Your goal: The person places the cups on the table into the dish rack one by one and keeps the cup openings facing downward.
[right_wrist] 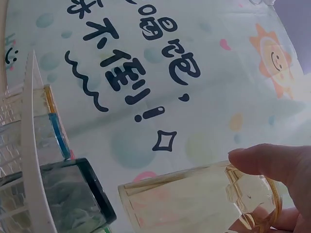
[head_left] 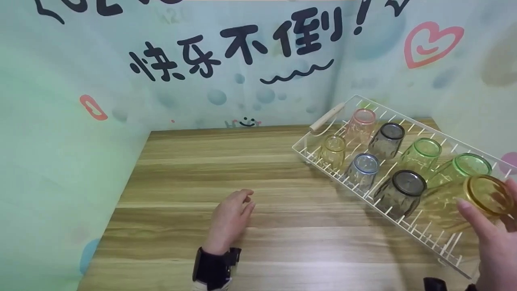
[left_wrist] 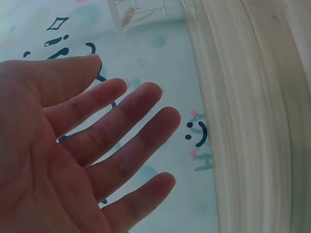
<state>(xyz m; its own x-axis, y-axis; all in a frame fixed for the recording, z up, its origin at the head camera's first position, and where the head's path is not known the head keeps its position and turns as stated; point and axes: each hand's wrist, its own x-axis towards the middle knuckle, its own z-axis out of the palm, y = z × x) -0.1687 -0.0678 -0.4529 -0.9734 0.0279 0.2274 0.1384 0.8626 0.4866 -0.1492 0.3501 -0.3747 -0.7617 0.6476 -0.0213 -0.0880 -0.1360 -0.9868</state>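
Note:
My right hand (head_left: 494, 238) grips an amber glass (head_left: 448, 204) round its base, thumb on the near side, at the right end of a white wire rack (head_left: 422, 238). In the right wrist view the amber glass (right_wrist: 180, 204) lies across the picture, its mouth end away from the thumb. Beside it in the rack stand upside-down glasses: a dark grey glass (head_left: 400, 194) and a large green glass (head_left: 464, 167). Over the wooden table, left of the rack, my left hand (head_left: 230, 220) holds nothing. The left wrist view shows its palm (left_wrist: 58, 160) with fingers loosely extended.
Farther along the rack are a yellow glass (head_left: 332, 151), a pink glass (head_left: 361, 123), a blue glass (head_left: 362, 171), a smaller grey glass (head_left: 387, 139) and a smaller green glass (head_left: 420, 155). A wooden handle (head_left: 327, 117) tops the rack's far end. A printed cloth (head_left: 242, 101) hangs behind the table (head_left: 181, 173).

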